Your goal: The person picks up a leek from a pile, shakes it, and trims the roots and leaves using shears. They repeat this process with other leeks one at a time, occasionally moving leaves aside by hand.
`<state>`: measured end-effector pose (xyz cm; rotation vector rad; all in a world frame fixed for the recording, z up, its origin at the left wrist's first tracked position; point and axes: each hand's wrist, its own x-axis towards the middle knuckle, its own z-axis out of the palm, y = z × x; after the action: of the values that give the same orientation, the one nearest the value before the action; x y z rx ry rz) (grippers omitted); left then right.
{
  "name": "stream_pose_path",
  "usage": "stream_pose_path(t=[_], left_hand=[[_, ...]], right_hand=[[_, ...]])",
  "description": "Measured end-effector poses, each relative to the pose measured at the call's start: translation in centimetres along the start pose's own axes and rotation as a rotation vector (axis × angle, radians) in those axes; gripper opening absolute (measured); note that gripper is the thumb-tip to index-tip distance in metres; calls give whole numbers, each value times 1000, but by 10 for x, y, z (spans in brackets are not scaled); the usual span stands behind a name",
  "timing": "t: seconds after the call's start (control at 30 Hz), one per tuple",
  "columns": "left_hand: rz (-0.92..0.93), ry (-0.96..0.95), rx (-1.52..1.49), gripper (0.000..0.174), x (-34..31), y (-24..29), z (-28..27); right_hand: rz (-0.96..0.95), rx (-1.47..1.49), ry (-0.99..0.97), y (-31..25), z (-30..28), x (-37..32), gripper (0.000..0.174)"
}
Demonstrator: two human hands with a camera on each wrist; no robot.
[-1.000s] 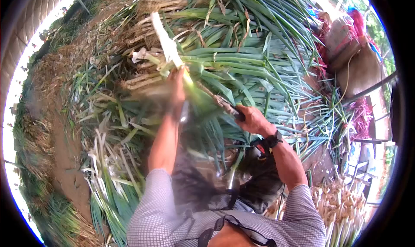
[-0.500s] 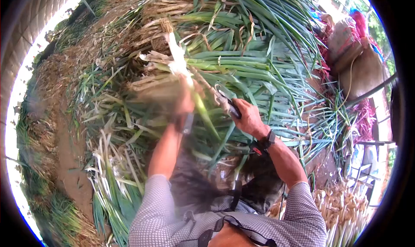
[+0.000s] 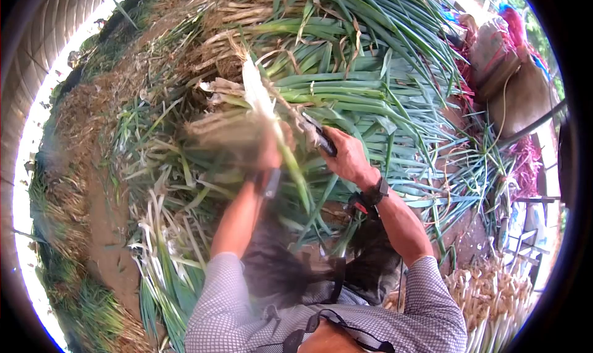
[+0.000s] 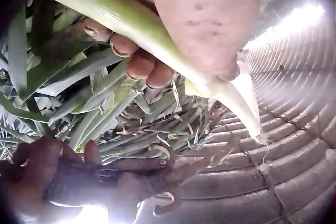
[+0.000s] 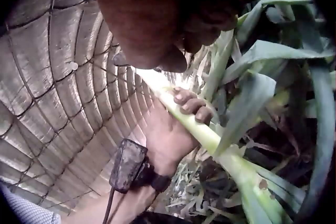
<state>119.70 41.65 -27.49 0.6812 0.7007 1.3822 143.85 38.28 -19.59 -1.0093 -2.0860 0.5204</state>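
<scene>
My left hand (image 3: 269,146), blurred in the head view, grips a leek (image 3: 256,87). Its white root end points up and away, and its green part slants back toward me. In the left wrist view the fingers (image 4: 140,65) curl under the pale green shaft, with the palm over it. Just right of it, my right hand (image 3: 349,157) holds a black-handled knife (image 3: 322,140). A brownish, withered outer leaf strip (image 3: 290,109) hangs along the tool, close beside the leek. In the right wrist view, the right hand (image 5: 152,19) looms dark above the leek shaft (image 5: 194,127).
A big heap of leeks (image 3: 370,99) lies ahead, roots to the left and green leaves to the right. Pale stalks (image 3: 164,229) lie at left, beside bare soil (image 3: 105,242). More white stalks (image 3: 488,297) are piled at lower right. Stuffed sacks (image 3: 519,87) stand at right.
My left hand has come back toward me and slightly right with the leek, its root end lower in view. My right hand has shifted left, closer to it, still holding the knife.
</scene>
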Motion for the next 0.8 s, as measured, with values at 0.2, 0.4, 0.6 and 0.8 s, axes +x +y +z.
stream_pose_path(t=[0.2, 0.4, 0.6, 0.8], left_hand=[[146, 97, -23, 48, 2, -7, -4], [208, 232, -112, 31, -15, 22, -8], [107, 91, 73, 23, -20, 34, -14], [115, 122, 181, 21, -19, 11, -20]], right_hand=[[137, -52, -215, 11, -3, -12, 41], [144, -99, -343, 12, -8, -34, 39], [148, -62, -247, 6, -2, -33, 39], [9, -36, -158, 8, 10, -23, 48]])
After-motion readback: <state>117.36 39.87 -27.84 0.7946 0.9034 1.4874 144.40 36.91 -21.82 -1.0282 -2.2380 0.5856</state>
